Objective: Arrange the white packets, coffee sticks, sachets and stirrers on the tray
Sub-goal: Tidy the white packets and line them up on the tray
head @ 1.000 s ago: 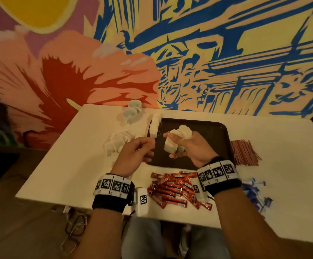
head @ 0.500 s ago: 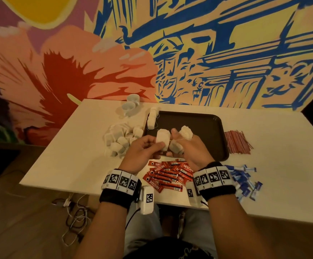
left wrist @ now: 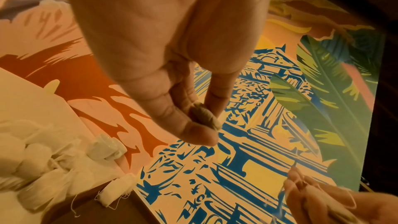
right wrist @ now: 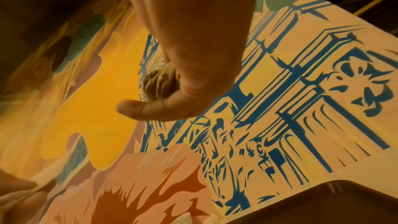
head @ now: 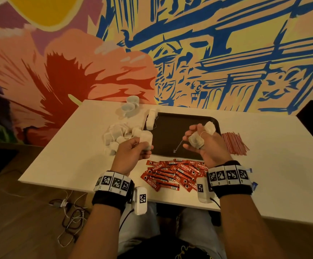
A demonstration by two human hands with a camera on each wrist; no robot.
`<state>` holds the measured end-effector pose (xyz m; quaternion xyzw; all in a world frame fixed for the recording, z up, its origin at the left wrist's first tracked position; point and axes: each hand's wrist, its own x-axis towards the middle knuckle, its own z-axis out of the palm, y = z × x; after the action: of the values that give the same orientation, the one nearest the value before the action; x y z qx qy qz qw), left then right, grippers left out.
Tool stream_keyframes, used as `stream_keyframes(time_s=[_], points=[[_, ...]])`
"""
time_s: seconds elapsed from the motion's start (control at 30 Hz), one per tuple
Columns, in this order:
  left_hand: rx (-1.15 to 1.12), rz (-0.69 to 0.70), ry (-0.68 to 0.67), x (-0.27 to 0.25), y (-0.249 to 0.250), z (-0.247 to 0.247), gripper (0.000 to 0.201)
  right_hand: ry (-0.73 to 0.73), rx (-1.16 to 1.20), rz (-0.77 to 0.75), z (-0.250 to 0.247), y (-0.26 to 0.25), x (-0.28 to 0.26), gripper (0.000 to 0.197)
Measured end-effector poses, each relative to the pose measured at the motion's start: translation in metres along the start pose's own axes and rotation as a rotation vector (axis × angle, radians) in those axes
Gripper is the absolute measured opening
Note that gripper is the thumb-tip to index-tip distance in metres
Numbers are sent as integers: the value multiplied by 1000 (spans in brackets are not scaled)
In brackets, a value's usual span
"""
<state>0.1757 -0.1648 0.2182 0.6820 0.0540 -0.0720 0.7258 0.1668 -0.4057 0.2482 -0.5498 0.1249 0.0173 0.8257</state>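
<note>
My left hand pinches one white packet at the dark tray's left edge; the left wrist view shows the packet's end between thumb and finger. My right hand grips a bunch of white packets, one sticking up, above the tray's right part, a thread dangling below. A loose pile of white packets lies left of the tray and a short row stands at its back left corner. Red coffee sticks lie before the tray, red stirrers to its right.
Two small white cups stand at the table's back, near the painted wall. Blue sachets peek out behind my right wrist. Cables lie on the floor under the table's left front corner.
Both hands met over the tray's front and a packet passed to my left hand. They have since drawn apart, left hand to the tray's left edge, right hand towards its right side.
</note>
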Motion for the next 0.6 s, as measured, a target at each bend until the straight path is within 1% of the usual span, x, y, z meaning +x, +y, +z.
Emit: stream_keyframes(time_s=[0.1,0.2,0.27,0.4,0.47,0.6], points=[[2,7,36,1,-3,-3,17,-31,-3,-45,-8,-1,0,19],[3,13,15,0,-3,0,18,-53,-135,-53,-6,2,-2,21],[-3,15,-19,-2,-2,3,18,-69,-229,-21,3,6,-4,20],[2,19,-110,-6,3,10,16,-176,-241,91,30,14,-10,18],[2,21,-158,-8,6,12,13,-211,-317,55,41,16,-11,10],[78,42,-218,-13,7,9,16,-216,-517,-63,48,11,-8,14]])
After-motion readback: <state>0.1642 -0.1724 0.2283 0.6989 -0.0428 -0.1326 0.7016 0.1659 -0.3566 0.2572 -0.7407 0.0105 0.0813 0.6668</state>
